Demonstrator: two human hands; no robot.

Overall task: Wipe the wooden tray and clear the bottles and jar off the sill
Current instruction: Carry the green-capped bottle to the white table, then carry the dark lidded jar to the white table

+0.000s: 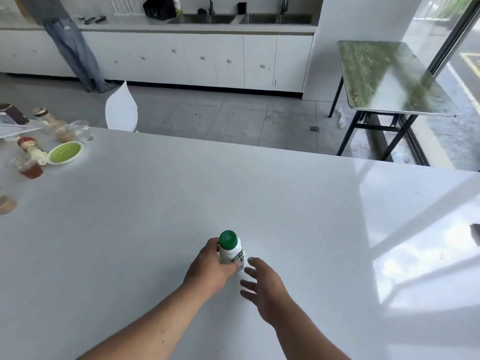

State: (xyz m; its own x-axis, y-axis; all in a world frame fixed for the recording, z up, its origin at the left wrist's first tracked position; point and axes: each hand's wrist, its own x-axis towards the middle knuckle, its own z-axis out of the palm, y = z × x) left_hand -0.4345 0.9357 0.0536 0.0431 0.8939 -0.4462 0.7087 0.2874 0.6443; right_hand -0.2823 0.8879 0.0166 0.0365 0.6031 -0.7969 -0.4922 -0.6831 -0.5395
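Premises: a kitchen area with a long white counter [259, 193] in the foreground, grey tiled floor beyond it, and a run of white cabinets [197, 58] with sinks [241, 18] along the far wall. A folding table [389, 76] with a reflective top stands at the right beside a large window. A white chair back [121, 109] shows just past the counter's far edge. A second person [70, 40] in jeans stands at the far worktop, upper left.

Item under handling: a white bottle [231, 252] with a green cap, upright on the counter near the front edge, roughly centre.

Left hand [211, 266]: fingers curled round the lower body of the bottle from its left side, gripping it; thumb not clearly visible.

Right hand [262, 284]: fingers spread and extended, holding nothing. Fingertips lie just beside the bottle's base on its right; contact cannot be confirmed.

Other items, far left of the counter, well apart from the bottle: a green lid [65, 152], two sauce bottles [31, 149] leaning or lying, clear plastic cups [83, 131], some with brown or red contents, and a dark box [13, 114] at the edge of view.
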